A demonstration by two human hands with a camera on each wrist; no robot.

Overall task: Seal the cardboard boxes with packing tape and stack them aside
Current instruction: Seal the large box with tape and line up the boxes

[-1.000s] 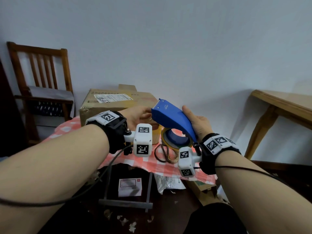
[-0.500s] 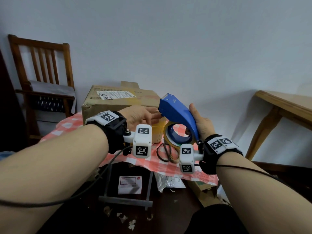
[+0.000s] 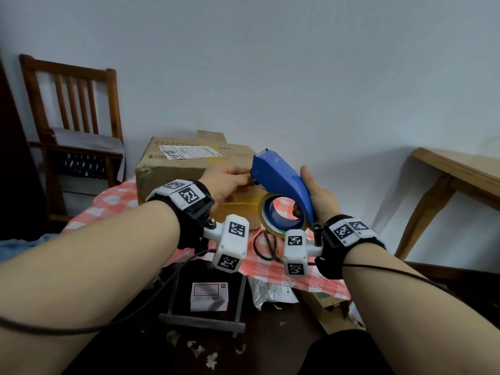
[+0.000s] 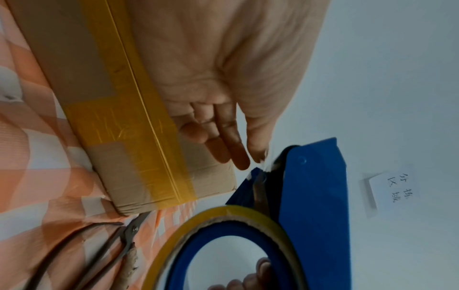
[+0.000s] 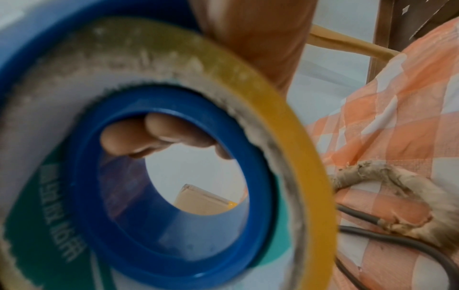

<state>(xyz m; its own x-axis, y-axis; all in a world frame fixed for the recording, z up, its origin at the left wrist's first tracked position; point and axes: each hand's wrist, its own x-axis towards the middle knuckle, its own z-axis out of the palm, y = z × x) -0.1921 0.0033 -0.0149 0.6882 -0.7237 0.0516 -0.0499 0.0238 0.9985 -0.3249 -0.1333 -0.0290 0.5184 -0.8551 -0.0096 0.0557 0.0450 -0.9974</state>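
A red-and-white checked cloth [image 3: 119, 197] covers the low surface where the cardboard box [image 3: 189, 169] sits (yellow tape already along its edges), with scissors [image 3: 266, 246] lying just in front of it, a wooden chair [image 3: 73, 125] to the left against the pale wall and a wooden table [image 3: 457, 174] at the right. The right hand [image 3: 316, 196] grips the blue tape dispenser [image 3: 281, 182], fingers curled through the tape roll [image 3: 281, 217], while the left hand [image 3: 227, 182] reaches with straight fingers to the dispenser's front end, beside the box; paper scraps litter the dark floor [image 3: 270, 342].
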